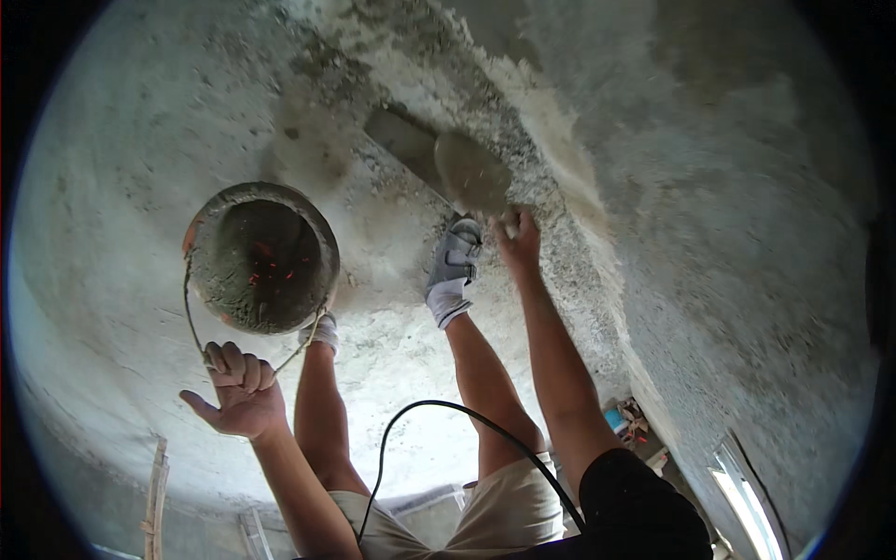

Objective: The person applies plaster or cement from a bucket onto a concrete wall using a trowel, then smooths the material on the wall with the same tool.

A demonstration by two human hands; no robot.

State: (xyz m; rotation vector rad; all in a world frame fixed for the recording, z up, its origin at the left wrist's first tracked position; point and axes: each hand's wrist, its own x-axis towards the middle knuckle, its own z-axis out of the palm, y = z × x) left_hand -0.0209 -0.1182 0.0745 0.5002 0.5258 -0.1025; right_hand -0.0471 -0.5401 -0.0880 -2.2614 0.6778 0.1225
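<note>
A round mortar-caked bucket hangs by its thin handle from my left hand, with fingers curled over the handle and thumb out. Dark grey residue coats its inside, with a few reddish flecks. My right hand is closed on a trowel, its grip mostly hidden by my fingers. The trowel's rounded blade lies over a long grey flat strip beside the rough base of the wall; whether they are one tool I cannot tell. My right sandalled foot is just left of that hand.
A plastered wall runs along my right, with a crumbly seam at the rough concrete floor. A black cable loops near my legs. Wooden strips stand at lower left. Small clutter and a bright opening are at lower right.
</note>
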